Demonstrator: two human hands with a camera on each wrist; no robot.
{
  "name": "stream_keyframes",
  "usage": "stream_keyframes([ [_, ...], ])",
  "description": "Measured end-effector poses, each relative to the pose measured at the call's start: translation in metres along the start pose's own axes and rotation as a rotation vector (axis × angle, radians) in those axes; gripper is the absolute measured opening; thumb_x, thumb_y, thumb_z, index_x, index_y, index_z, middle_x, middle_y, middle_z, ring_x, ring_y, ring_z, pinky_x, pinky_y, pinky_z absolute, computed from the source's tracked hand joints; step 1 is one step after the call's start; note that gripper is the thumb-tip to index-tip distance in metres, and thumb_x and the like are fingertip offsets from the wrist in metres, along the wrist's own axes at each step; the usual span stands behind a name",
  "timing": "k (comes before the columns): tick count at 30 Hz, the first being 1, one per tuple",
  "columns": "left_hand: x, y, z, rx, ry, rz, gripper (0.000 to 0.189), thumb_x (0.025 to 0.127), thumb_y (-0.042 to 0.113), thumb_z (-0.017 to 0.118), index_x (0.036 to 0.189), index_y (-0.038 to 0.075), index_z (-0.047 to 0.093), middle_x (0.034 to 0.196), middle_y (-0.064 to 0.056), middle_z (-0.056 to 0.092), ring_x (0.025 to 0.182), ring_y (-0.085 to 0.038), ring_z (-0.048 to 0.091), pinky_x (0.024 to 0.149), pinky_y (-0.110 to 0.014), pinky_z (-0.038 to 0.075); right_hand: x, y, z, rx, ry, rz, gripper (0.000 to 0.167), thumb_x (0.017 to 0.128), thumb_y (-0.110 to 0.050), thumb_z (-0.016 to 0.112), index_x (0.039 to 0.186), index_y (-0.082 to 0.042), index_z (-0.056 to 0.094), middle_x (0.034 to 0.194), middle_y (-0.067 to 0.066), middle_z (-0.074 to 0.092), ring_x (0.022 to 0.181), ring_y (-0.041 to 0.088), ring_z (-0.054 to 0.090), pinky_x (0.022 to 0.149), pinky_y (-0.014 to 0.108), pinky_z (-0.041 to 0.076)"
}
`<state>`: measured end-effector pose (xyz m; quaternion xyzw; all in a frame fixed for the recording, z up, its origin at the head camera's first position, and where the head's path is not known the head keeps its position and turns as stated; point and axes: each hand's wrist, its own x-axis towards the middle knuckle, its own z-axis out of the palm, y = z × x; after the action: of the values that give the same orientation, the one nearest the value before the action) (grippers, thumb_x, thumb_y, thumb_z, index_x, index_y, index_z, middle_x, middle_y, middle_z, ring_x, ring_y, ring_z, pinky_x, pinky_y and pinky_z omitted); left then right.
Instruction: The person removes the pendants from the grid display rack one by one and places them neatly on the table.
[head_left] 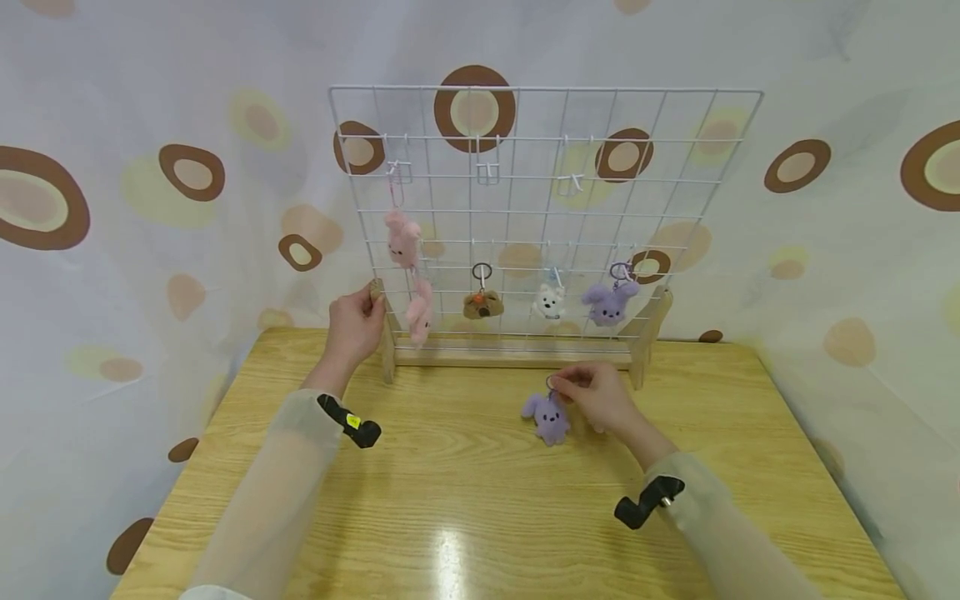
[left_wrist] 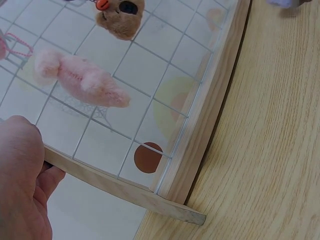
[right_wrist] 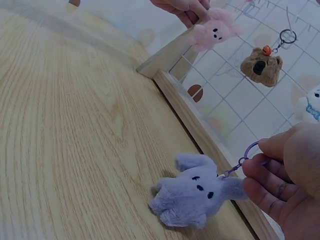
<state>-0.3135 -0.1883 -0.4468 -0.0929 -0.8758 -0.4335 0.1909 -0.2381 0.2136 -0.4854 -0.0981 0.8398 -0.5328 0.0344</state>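
Observation:
My right hand (head_left: 596, 396) pinches the ring of a purple plush keychain (head_left: 552, 419) between thumb and fingers. In the right wrist view the purple plush (right_wrist: 192, 192) dangles close over the table, its face toward the camera. My left hand (head_left: 356, 325) grips the left wooden upright (head_left: 387, 333) of a white wire grid rack (head_left: 517, 211). Another purple plush keychain (head_left: 609, 302) hangs on the rack's lower right, with a white dog keychain (head_left: 550, 302) and a brown bear keychain (head_left: 482, 305) to its left. Two pink plush keychains, upper (head_left: 403, 240) and lower (head_left: 420, 315), hang at the left.
Hooks (head_left: 488, 172) stand out along the upper row of the grid, one more (head_left: 572, 183) farther right. The rack's wooden base bar (head_left: 510, 353) runs along the back of the wooden table (head_left: 420, 500). A patterned cloth (head_left: 847, 250) covers the wall behind.

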Motion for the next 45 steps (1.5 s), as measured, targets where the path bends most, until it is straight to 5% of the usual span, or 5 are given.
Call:
stream_keyframes([
  [9,0.000,0.001,-0.001,-0.008,-0.005,-0.008,0.030,0.110,0.012,0.055,0.123,-0.009,0.071,0.077,-0.021,0.071,0.050,-0.019,0.048,0.046,-0.027,0.038,0.010,0.014,-0.009,-0.026,0.001,-0.007,0.019,0.103,-0.007,0.070,0.108,0.010,0.075,0.099,0.023,0.076,0.084,0.036,0.074,0.071,0.036,0.061],
  [19,-0.001,-0.002,0.001,-0.008,-0.013,-0.025,0.029,0.110,0.013,0.055,0.122,-0.008,0.072,0.069,-0.011,0.063,0.050,-0.019,0.048,0.046,-0.028,0.038,0.022,0.021,-0.011,-0.084,0.027,0.007,0.017,0.102,-0.010,0.072,0.105,0.005,0.078,0.094,0.015,0.077,0.084,0.031,0.073,0.068,0.026,0.055],
  [28,-0.001,-0.003,0.000,-0.027,-0.020,-0.032,0.033,0.110,0.012,0.054,0.133,-0.009,0.068,0.078,-0.019,0.070,0.050,-0.019,0.049,0.046,-0.027,0.039,0.031,0.025,-0.014,-0.131,-0.008,0.007,0.013,0.100,-0.004,0.073,0.105,0.008,0.075,0.092,0.018,0.076,0.084,0.037,0.074,0.069,0.032,0.059],
  [45,0.002,-0.007,0.001,0.002,-0.004,-0.016,0.030,0.110,0.013,0.056,0.124,-0.009,0.072,0.084,-0.018,0.074,0.054,-0.020,0.054,0.050,-0.028,0.043,0.042,0.036,-0.011,-0.241,-0.020,-0.029,0.012,0.098,-0.001,0.073,0.106,0.008,0.075,0.092,0.013,0.074,0.077,0.021,0.067,0.065,0.030,0.053],
])
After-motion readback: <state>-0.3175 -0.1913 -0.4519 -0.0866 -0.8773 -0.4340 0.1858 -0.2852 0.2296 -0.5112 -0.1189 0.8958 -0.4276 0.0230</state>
